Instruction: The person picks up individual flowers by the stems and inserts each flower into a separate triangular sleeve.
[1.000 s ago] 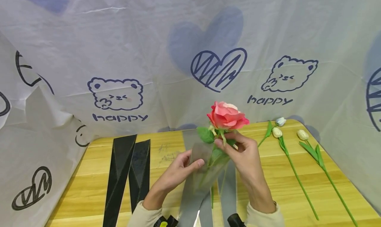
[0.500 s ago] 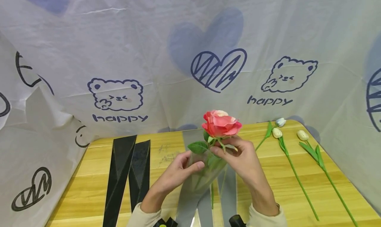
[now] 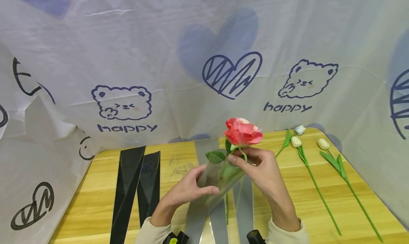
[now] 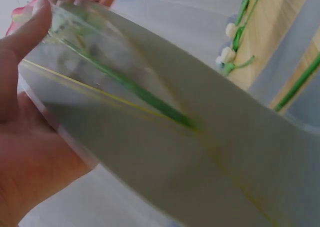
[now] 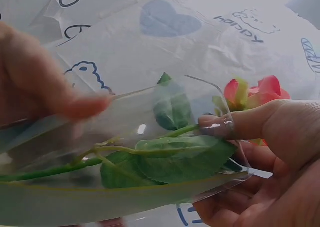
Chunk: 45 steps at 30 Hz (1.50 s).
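Observation:
A pink artificial rose (image 3: pixel 243 132) stands upright above the table, its bloom outside the mouth of a see-through flower sleeve (image 3: pixel 212 192). Just under the bloom, my right hand (image 3: pixel 263 169) pinches the rose's stem at the sleeve's top edge. My left hand (image 3: pixel 185 189) holds the sleeve from the left, thumb across its front and fingers behind it. Through the plastic, the right wrist view shows green leaves (image 5: pixel 175 159) inside. The rose's green stem (image 4: pixel 135 89) runs down the sleeve in the left wrist view, ending around the middle.
Two black flower sleeves (image 3: pixel 127 187) lie at the left of the wooden table (image 3: pixel 92 198). Grey sleeves (image 3: pixel 244 205) and a loose green stem (image 3: pixel 227 208) lie under and beside the hands. White tulips (image 3: pixel 323 144) lie at the right. A printed cloth (image 3: pixel 179 105) hangs behind.
The rose has sunk lower into the sleeve, first shifting left and then back right. My left hand has come slightly down with the sleeve, which leans more. The view has shifted a little.

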### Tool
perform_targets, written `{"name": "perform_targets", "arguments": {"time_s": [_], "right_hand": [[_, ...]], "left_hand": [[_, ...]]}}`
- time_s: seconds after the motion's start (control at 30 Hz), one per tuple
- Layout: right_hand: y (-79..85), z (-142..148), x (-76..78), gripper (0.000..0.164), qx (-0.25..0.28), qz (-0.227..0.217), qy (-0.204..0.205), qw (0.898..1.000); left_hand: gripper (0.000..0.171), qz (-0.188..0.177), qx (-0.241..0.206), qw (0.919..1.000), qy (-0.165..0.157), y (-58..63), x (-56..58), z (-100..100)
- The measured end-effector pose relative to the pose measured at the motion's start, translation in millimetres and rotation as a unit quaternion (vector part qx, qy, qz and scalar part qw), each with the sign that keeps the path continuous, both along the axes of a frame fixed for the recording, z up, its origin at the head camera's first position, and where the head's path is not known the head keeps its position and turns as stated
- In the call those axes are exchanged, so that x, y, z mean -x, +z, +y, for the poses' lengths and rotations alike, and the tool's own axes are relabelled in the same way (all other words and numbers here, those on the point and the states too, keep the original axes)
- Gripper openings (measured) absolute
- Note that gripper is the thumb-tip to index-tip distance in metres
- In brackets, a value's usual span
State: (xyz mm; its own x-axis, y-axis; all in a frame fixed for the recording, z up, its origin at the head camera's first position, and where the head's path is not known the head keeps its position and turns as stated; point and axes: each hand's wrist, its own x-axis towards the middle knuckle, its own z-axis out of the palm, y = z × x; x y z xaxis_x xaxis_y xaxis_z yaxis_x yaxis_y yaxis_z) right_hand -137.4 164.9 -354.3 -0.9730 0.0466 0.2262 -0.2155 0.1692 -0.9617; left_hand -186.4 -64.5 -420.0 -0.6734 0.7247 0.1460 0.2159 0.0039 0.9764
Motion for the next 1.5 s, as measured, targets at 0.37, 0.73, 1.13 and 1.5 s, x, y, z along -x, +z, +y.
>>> {"name": "perform_targets", "arguments": {"time_s": [0.37, 0.73, 1.13, 1.5], "right_hand": [[6.1, 6, -6.2, 0.021, -0.033, 0.013, 0.018, 0.999], [7.1, 12, -9.6, 0.03, -0.035, 0.011, 0.029, 0.999], [11.8, 13, -13.2, 0.034, 0.058, 0.087, 0.043, 0.994], [8.0, 4, -7.5, 0.05, 0.056, 0.093, 0.086, 0.99]], "left_hand": [[0.045, -0.006, 0.007, 0.9998, 0.016, 2.6, -4.9, 6], [0.039, -0.011, -0.02, 0.999, 0.039, -0.4, -4.4, 8], [0.067, -0.063, -0.054, 0.9943, 0.066, 3.3, -1.3, -1], [0.062, -0.078, -0.168, 0.9814, -0.049, 7.4, -2.4, -4]]}}
